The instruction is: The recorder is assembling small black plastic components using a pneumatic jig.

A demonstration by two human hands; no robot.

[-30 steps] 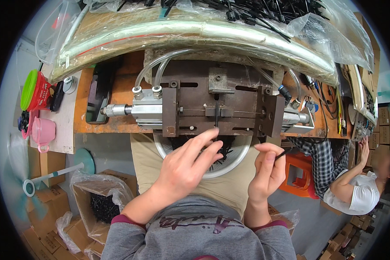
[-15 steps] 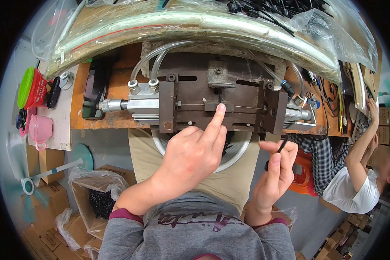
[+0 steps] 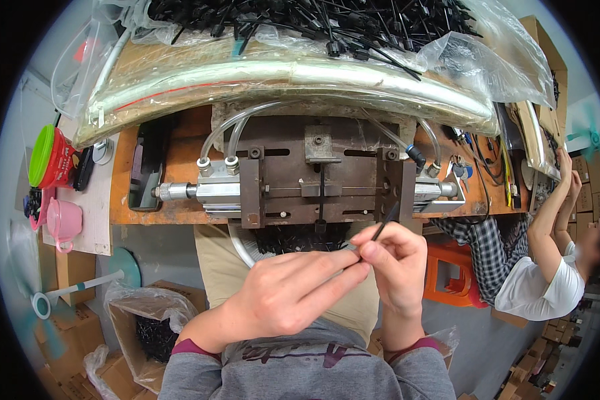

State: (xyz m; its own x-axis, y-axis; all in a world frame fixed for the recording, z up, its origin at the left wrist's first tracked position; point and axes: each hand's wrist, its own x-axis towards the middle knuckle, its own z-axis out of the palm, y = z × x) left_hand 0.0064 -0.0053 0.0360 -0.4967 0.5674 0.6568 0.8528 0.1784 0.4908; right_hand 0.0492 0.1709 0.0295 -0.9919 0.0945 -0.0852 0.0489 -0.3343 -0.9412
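Both hands meet below the metal press fixture [image 3: 320,183]: right hand [image 3: 397,267] pinches a thin black pin [image 3: 385,230], left hand [image 3: 293,293] touches its base with fingers extended. Fixture slot looks unloaded, insertion remaining.

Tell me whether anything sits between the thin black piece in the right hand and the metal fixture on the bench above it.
Nothing visible does. The right hand pinches the thin black piece, with the left hand touching it from below. The piece's tip points up toward the metal fixture, and only open space lies between them.
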